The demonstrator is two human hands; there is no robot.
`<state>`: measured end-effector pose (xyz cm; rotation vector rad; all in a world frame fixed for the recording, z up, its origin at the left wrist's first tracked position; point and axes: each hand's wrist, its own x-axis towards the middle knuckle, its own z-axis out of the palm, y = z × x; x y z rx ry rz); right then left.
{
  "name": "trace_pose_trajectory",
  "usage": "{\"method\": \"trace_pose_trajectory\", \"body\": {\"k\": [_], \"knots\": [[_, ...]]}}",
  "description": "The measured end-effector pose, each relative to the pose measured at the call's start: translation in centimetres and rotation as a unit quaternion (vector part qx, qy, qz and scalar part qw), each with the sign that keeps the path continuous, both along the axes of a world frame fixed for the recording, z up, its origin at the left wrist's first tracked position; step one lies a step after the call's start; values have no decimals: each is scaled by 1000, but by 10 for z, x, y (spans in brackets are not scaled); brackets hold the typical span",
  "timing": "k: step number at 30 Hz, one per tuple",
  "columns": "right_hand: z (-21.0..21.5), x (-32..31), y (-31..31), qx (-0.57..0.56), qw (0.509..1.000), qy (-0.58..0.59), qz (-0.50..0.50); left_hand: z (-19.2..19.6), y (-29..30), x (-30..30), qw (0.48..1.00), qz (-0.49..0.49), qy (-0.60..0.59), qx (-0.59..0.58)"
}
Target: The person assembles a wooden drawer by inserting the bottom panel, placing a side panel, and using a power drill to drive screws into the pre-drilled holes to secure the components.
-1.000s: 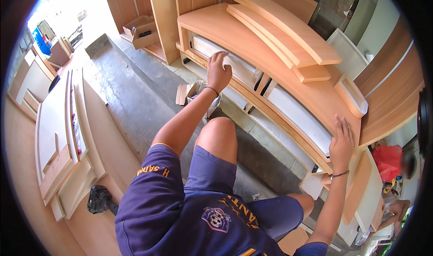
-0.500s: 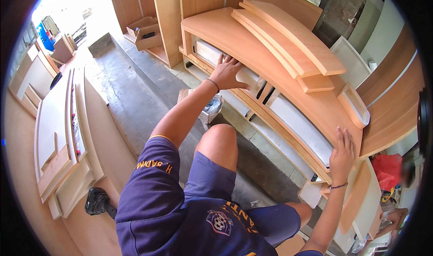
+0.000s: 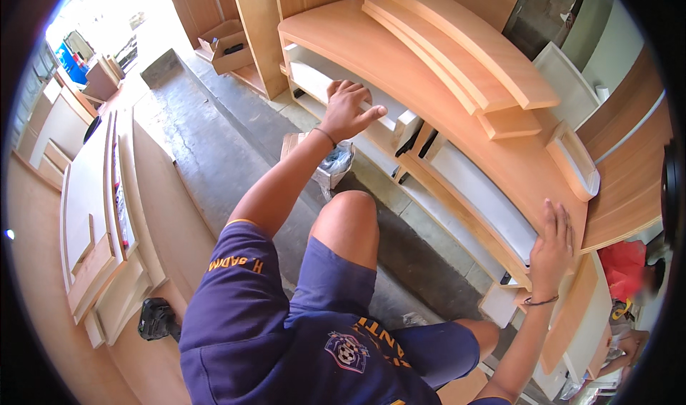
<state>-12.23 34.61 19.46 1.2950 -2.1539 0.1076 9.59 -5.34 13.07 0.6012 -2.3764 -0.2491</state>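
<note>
A long curved wooden cabinet [image 3: 400, 62] with white inner shelves stands in front of me. My left hand [image 3: 348, 109] reaches out over its left open compartment, fingers spread, holding nothing; whether it touches the divider I cannot tell. My right hand [image 3: 552, 244] lies flat on the right end of the cabinet's top edge, fingers apart. Several curved wooden boards [image 3: 457, 44] are stacked on the cabinet top. My bent knee [image 3: 350, 212] is raised between my arms.
A cardboard box with a plastic bag [image 3: 329, 163] sits on the concrete floor below my left hand. Flat wooden panels [image 3: 100, 198] lie at the left, with a black power tool [image 3: 156, 319] beside them. An open cardboard box [image 3: 227, 44] stands at the back. A red object [image 3: 625, 269] is at the right.
My left hand has moved up and to the right, from the cabinet's lower front toward the open compartment. My right hand has stayed on the cabinet's right end.
</note>
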Motion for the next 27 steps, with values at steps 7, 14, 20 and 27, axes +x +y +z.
{"method": "trace_pose_trajectory", "body": {"k": [7,14,20,27], "knots": [[-2,2,-2,-7,1000,-9,-4,-15,17,31,992,-4,98,-74],[2,6,0,-11,1000,-20,-6,-22,7,10,992,-17,84,-93],[3,8,-1,-10,1000,-14,-10,-15,-10,-26,984,-16,88,-156],[2,7,-1,-11,1000,-15,-10,-16,-7,-9,993,-10,40,-108]]}}
